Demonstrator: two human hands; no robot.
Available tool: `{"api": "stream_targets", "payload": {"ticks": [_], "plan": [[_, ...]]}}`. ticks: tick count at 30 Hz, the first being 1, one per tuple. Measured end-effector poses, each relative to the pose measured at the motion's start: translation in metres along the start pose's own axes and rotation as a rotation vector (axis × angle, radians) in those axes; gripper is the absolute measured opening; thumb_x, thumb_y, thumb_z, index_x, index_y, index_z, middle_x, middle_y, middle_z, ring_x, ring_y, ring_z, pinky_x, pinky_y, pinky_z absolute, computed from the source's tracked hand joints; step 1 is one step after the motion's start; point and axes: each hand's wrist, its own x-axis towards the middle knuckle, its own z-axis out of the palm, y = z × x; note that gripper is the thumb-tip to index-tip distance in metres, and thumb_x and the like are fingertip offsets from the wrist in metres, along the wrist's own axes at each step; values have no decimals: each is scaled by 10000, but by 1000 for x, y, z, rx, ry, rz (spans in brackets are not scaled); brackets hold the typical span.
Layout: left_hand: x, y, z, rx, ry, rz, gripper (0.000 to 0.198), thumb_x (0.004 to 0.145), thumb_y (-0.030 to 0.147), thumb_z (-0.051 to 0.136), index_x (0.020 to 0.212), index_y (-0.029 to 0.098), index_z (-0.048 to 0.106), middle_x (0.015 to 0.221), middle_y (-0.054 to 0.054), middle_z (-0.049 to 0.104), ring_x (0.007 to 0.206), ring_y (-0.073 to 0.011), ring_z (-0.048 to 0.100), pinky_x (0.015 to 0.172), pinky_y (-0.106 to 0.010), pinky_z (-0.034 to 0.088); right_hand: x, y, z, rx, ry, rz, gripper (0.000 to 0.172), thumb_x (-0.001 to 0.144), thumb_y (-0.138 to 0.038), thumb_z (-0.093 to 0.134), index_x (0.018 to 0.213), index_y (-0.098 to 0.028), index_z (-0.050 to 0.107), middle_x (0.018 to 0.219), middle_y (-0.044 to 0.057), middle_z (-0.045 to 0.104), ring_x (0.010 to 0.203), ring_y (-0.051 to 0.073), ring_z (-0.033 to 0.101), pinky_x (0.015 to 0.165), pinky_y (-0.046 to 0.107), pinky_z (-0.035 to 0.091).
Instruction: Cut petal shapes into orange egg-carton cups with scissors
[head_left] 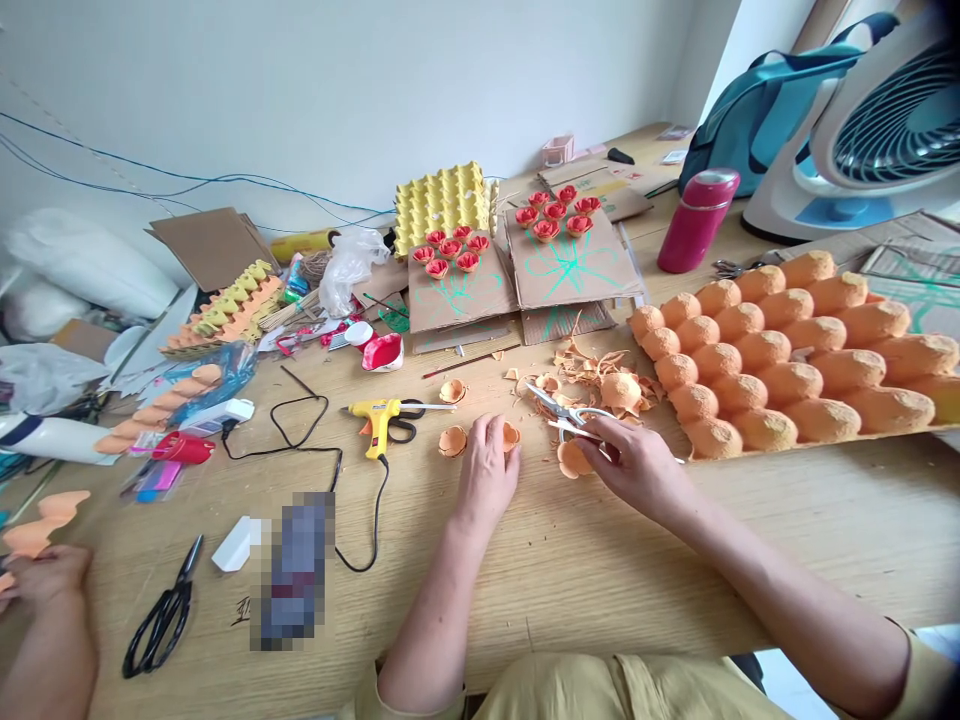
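My left hand [489,465] rests over the table with its fingers on a small orange paper cup [511,435]. Another cut orange cup [452,441] lies just left of those fingers, and a third [453,391] sits farther back. In my right hand [630,465] are grey-handled scissors [566,410], their blades pointing up and left. An orange piece [574,459] lies beneath the right fingers. Behind the scissors are orange scraps [585,365] and a rounded orange cup [620,391].
An orange egg tray [795,360] lies right. A yellow glue gun [377,424] with a cord and black scissors [163,610] are left. Cardboard with red flowers [574,260], a pink bottle [697,222] and a fan [892,140] stand behind. Another person's hand [49,575] holds orange pieces far left.
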Motion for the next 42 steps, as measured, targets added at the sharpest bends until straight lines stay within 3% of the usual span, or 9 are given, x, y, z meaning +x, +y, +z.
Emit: {"api": "stream_targets", "payload": {"ticks": [5,12,14,18,22,27,31,36,42], "plan": [[1,-4,0,33,-39,4,512,927,142,501,1425,165,386,1341,-182,520,1284,-294,515,1082,-489,453,1,-2,0,-12,-9,-3,195,987,-318,490,970,-204,648,766,25,640,581,148,524,578,264,387],[-6,16,-14,-101,89,110,455,923,222,568,1368,213,477,1279,-148,600,1246,-287,545,1067,-485,450,2,0,0,-21,6,-2,190,984,-318,480,921,-214,626,744,23,638,587,151,539,579,259,384],[-11,28,-13,-339,20,75,418,921,272,588,1327,213,506,1229,-140,633,1153,-269,610,962,-429,522,2,0,0,-14,1,-8,186,983,-309,478,926,-213,626,760,28,644,596,152,545,583,260,392],[-18,43,-2,-946,-243,-175,454,929,377,594,1332,198,485,1289,-156,611,972,-218,695,766,-320,577,1,-4,1,9,-32,-41,195,981,-288,478,880,-210,625,740,34,631,625,168,557,586,273,405],[-17,43,4,-1232,-415,-333,445,900,435,629,1262,188,553,1184,-124,658,925,-218,697,641,-261,554,-1,-9,1,40,-87,-87,186,980,-282,493,857,-222,619,742,31,652,648,173,591,575,271,424],[-15,34,2,-1289,-353,-433,498,849,419,699,1274,185,586,1035,-90,696,885,-200,682,644,-249,538,-1,-6,-5,94,-62,-61,269,1026,-335,417,1178,-229,613,1036,99,719,860,228,686,707,321,521],[-15,28,1,-1266,-315,-451,488,843,403,712,1270,189,609,1090,-91,683,876,-178,665,696,-253,538,-1,1,-7,118,-65,-22,348,1036,-261,371,1340,-251,538,1195,105,696,964,246,697,783,349,542],[-15,25,2,-1222,-288,-437,452,847,392,710,1251,209,624,1094,-72,672,867,-157,643,725,-245,535,0,-2,-5,111,-119,-109,322,1005,-178,381,1218,-225,618,1114,135,650,968,247,651,801,353,529],[-15,25,2,-1195,-253,-457,475,821,397,730,1244,213,614,1092,-73,669,914,-184,654,746,-261,547,-1,-8,-7,34,-138,-103,246,1015,-271,431,1014,-227,673,889,85,621,769,210,615,669,315,488]]}}
